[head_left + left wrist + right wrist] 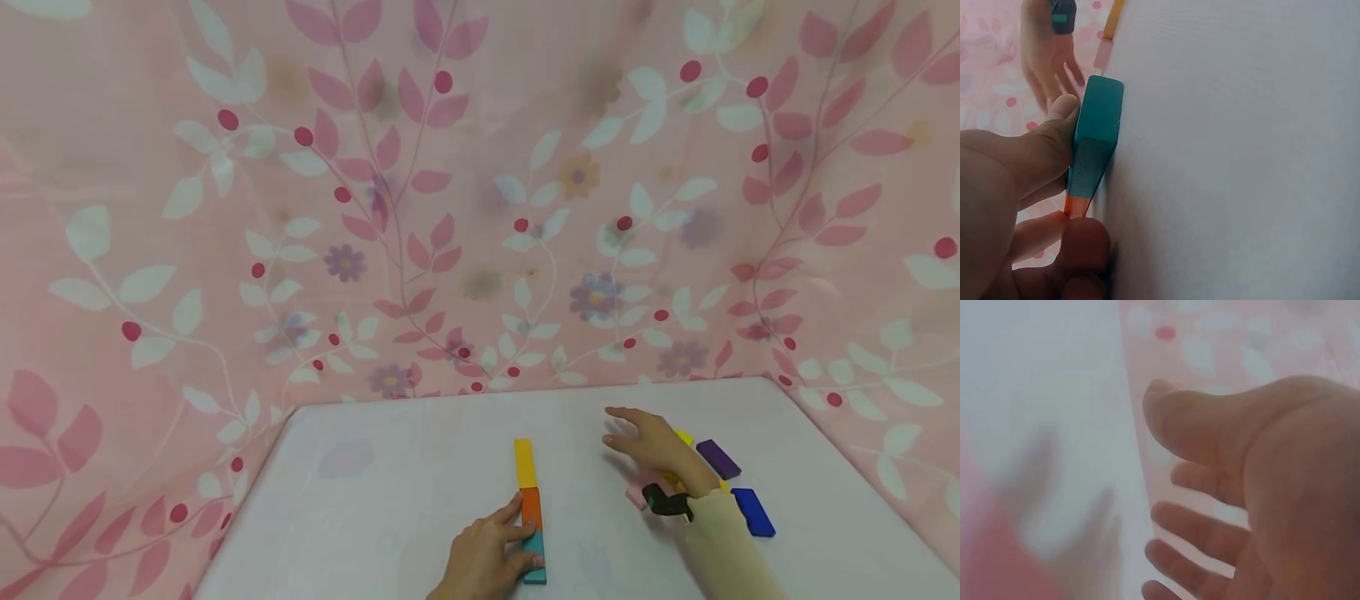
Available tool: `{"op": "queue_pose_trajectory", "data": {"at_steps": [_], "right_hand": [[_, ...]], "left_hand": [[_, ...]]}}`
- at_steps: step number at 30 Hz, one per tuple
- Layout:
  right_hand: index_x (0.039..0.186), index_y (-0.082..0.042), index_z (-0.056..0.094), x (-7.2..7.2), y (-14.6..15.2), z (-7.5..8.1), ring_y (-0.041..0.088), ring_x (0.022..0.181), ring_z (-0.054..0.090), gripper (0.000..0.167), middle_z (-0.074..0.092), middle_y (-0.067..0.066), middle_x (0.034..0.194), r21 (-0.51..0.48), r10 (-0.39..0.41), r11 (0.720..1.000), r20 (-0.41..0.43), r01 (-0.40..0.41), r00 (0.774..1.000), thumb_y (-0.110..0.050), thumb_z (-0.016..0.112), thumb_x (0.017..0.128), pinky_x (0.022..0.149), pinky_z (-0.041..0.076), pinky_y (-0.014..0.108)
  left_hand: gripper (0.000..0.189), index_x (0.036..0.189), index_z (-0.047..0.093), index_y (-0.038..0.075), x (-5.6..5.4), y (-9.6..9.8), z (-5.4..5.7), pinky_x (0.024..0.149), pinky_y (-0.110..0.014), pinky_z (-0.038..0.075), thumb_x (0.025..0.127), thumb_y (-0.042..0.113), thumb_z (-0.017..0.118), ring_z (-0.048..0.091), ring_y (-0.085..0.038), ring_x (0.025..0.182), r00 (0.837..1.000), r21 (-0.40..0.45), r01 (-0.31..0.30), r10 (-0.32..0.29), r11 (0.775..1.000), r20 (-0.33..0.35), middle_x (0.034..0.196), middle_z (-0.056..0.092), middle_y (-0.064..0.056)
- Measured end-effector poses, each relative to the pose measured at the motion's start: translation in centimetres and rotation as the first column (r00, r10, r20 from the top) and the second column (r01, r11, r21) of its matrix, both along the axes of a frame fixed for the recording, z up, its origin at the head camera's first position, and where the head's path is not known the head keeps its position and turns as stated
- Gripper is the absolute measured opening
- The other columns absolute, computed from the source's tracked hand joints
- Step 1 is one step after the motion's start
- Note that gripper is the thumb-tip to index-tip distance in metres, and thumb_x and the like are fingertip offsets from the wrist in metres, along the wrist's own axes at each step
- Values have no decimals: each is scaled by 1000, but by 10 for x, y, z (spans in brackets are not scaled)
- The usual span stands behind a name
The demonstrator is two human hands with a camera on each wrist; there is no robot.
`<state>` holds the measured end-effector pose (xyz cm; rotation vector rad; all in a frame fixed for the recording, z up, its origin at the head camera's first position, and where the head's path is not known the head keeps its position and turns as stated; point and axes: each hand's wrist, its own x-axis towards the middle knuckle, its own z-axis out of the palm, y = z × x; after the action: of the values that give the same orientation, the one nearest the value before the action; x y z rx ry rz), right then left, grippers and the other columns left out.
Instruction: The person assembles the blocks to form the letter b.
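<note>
On the white table a yellow block [526, 463], an orange block [530, 510] and a teal block [534, 546] stand end to end in a line. My left hand [483, 550] grips the near part of this line, the thumb on the teal block and other fingers along the orange one. Close up, the left wrist view shows the thumb against the side of the teal block [1099, 119]. Above the table on the right, my right hand [651, 442] holds nothing, its fingers spread apart, as its wrist view also shows [1210, 487].
Beside and below the right wrist lie a purple block [718, 459], a blue block [753, 512], a pink block [636, 498] and yellow pieces [684, 437], partly hidden by the arm. A pink leaf-patterned cloth [480, 208] hangs behind the table [337, 500].
</note>
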<state>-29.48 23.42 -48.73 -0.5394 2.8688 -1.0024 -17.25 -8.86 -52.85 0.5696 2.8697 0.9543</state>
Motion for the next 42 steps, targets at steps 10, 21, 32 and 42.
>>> {"op": "queue_pose_trajectory", "data": {"at_steps": [10,21,32,42], "right_hand": [[139,16,57,28,61,-13,64,123,55,71,60,42,137,162,-105,978,-178,135,978,-30,83,92,102,45,76],[130,11,68,41,83,-22,62,114,60,69,67,38,128,241,-231,932,-185,272,955,-43,83,90,97,48,74],[123,7,74,38,67,-20,66,114,58,64,69,34,130,313,-160,920,-251,237,955,-50,76,94,90,50,77],[132,9,68,19,46,-15,68,118,55,65,60,40,140,291,-147,938,-165,190,975,-44,75,96,98,45,78]], "left_hand": [[52,124,80,22,-1,1,0,85,-53,63,83,51,87,71,-36,125,1000,27,-4,3,1000,20,154,60,-7],[48,123,81,20,2,1,1,86,-52,64,84,47,88,70,-37,125,999,35,0,-2,999,38,153,62,-9],[49,124,80,21,-1,1,2,87,-55,63,84,49,88,70,-38,125,998,20,-17,15,1000,55,153,61,-8],[49,124,80,22,-1,2,1,85,-52,64,84,49,87,71,-36,123,999,15,-4,4,1000,38,153,62,-8]]}}
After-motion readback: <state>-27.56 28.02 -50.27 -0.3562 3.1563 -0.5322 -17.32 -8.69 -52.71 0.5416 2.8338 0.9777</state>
